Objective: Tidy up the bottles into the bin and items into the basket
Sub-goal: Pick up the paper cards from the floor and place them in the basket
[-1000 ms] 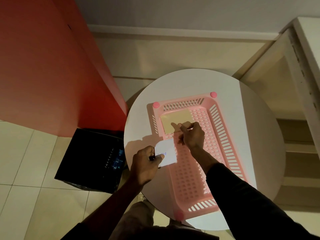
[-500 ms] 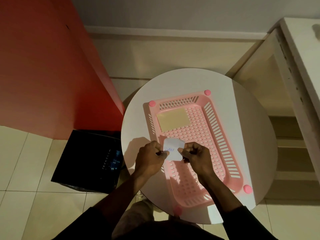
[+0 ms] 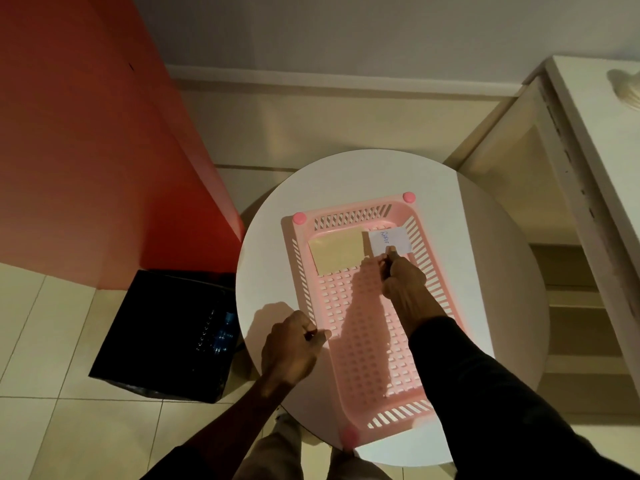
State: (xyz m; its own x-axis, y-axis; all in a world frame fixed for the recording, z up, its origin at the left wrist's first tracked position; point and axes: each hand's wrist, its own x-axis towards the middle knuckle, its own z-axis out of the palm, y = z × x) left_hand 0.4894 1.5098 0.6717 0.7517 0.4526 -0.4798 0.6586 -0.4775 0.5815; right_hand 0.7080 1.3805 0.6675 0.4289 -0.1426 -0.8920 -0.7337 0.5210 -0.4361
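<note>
Note moved to the basket's far corner

My fingertips point(image 3: 391, 251) pinched the near edge of the note point(image 3: 390, 239). My right hand point(image 3: 401, 277) alone had carried it from the two-handed hold over mid-basket to the far right corner of the basket point(image 3: 367, 368), just beside the pad point(image 3: 337, 252). My left hand point(image 3: 292, 344) had let go and sat curled by the left rim; whether it held anything, I could not tell. Bottles point(image 3: 221, 336) lay in the bin point(image 3: 156, 341); I judged only the release remained.

Writing on the white note point(image 3: 389, 240) is unreadably small. A sleeve point(image 3: 485, 393) hides the near right rim of the basket point(image 3: 353, 216). What the bin point(image 3: 156, 323) holds is unclear.
</note>
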